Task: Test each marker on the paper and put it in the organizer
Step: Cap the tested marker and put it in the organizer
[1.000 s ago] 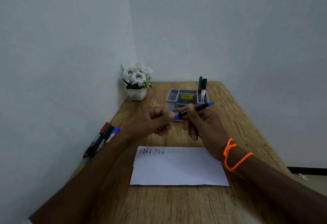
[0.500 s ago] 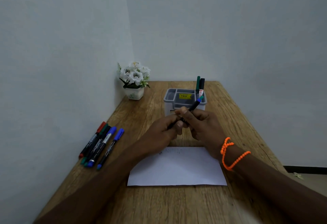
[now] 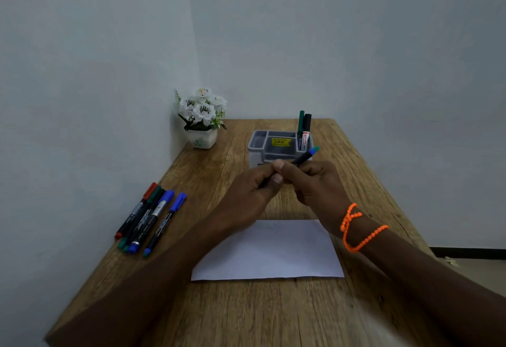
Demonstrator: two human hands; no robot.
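Note:
A black marker with a blue end is held above the table between both hands, its blue end pointing up and right toward the grey organizer. My left hand grips its lower end; my right hand grips the barrel. Fingers hide the marker's tip and cap. Two markers stand in the organizer's right compartment. White paper lies below my hands, my left forearm covering its left part. Several markers lie in a row at the table's left edge.
A small white pot of white flowers stands in the back left corner against the wall. Walls close the table on the left and behind. The wooden table ends on the right, with floor beyond. An orange bead bracelet circles my right wrist.
My hands have come together on the marker, covering its blue lower end. The marker tilted more upright. The view shifted, bringing the whole row of markers on the left into sight.

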